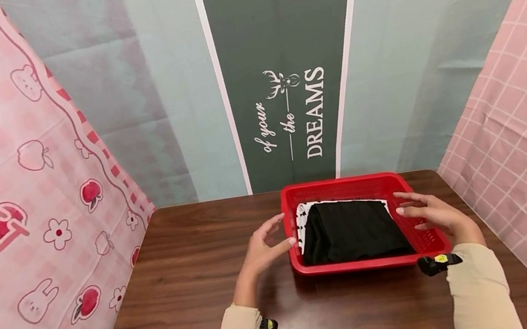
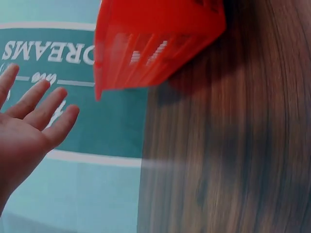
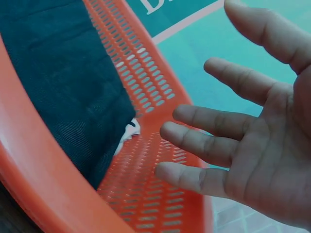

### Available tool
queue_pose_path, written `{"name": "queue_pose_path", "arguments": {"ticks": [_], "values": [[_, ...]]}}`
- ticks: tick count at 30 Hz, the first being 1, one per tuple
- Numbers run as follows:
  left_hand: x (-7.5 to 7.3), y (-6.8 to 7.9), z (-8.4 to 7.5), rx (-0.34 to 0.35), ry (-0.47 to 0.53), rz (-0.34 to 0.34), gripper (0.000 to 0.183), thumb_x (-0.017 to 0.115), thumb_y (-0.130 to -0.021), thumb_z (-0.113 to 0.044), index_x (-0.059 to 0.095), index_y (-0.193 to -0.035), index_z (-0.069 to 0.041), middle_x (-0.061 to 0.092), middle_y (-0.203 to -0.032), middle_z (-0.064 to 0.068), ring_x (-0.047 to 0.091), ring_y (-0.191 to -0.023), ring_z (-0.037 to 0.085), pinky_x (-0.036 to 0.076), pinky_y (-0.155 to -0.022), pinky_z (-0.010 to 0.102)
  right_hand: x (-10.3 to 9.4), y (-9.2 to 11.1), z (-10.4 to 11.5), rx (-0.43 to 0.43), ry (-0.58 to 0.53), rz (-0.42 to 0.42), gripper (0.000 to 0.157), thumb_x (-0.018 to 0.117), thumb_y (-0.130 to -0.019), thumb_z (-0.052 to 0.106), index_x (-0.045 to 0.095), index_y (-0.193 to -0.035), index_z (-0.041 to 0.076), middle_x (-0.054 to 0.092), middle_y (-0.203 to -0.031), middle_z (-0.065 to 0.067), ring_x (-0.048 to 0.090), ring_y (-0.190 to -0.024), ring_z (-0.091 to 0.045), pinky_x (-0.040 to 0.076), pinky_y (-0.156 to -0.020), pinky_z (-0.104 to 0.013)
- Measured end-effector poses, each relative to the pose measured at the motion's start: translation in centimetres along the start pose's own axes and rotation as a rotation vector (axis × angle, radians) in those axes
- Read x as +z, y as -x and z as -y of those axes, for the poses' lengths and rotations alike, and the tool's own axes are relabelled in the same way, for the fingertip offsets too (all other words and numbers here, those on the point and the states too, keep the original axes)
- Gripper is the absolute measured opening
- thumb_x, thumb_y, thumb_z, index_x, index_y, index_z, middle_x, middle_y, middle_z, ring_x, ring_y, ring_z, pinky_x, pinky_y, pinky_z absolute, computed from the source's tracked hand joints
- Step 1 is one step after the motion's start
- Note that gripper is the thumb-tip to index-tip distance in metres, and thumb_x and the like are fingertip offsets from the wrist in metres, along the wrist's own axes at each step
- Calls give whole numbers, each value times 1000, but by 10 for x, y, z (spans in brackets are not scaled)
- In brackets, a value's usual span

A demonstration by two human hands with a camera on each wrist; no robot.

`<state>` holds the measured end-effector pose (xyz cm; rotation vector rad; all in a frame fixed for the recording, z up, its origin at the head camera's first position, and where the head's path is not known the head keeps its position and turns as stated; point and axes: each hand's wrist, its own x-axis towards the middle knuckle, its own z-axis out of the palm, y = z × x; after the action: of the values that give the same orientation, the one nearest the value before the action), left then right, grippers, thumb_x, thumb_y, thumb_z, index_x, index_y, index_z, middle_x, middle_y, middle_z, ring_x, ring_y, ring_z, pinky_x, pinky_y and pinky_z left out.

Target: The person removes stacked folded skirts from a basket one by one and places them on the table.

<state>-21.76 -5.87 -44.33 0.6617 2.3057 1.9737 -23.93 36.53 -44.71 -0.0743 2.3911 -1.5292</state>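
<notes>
A red plastic basket point(image 1: 366, 265) with slotted walls sits toward the back of the table. Inside it lies a folded black cloth point(image 1: 354, 228), on top of a white cloth with black spots point(image 1: 301, 219) that shows along the edges. At the basket's left side is my left hand point(image 1: 262, 248), fingers spread and holding nothing; the left wrist view shows its fingers apart from the basket wall. My right hand point(image 1: 433, 212) hovers over the basket's right rim, its fingers extended and parted. In the right wrist view nothing lies in that palm.
The brown wooden table point(image 1: 197, 270) extends left of the basket and in front of it. A grey-green curtain with lettering point(image 1: 291, 112) hangs behind the table. Pink patterned cloths hang on the left point(image 1: 42, 227) and right point(image 1: 526, 124).
</notes>
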Motion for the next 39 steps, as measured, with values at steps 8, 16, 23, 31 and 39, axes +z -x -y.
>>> {"name": "queue_pose_path", "arguments": {"ticks": [8, 16, 23, 31, 39], "values": [[35, -31, 33, -35, -106, -14, 61, 73, -80, -26, 50, -136, -19, 50, -132, 3, 49, -115, 23, 42, -92, 45, 8, -22, -5, 47, 4, 28, 75, 59, -90, 35, 22, -146, 1, 35, -136, -30, 36, -120, -49, 43, -87, -53], [57, -53, 37, -72, -154, 0, 62, 72, -79, -29, 50, -135, -16, 47, -136, 6, 50, -115, 29, 42, -92, 43, 8, -34, -15, 79, -17, 88, 75, 53, -93, 39, 19, -146, -1, 31, -138, -33, 35, -122, -47, 41, -89, -55], [77, -68, 35, -265, -143, 57, 70, 71, -78, -35, 45, -138, -11, 45, -135, 17, 43, -121, 32, 41, -93, 41, 8, -39, -24, 137, 2, 100, 75, 54, -93, 37, 21, -142, -9, 35, -134, -32, 45, -113, -41, 42, -90, -52], [98, -69, 49, -440, -178, 93, 76, 76, -74, -34, 44, -137, -4, 47, -132, 14, 44, -116, 28, 40, -94, 41, 13, -44, -23, 173, 66, 116, 71, 57, -91, 34, 29, -136, -15, 38, -126, -32, 49, -102, -38, 40, -91, -51], [105, -67, 58, -503, -157, 56, 75, 77, -73, -32, 45, -135, -5, 47, -130, 14, 43, -115, 26, 38, -96, 40, 19, -49, -27, 263, -126, 113, 70, 55, -93, 32, 23, -142, -6, 43, -87, -8, 39, -76, -20, 41, -67, -34]]}}
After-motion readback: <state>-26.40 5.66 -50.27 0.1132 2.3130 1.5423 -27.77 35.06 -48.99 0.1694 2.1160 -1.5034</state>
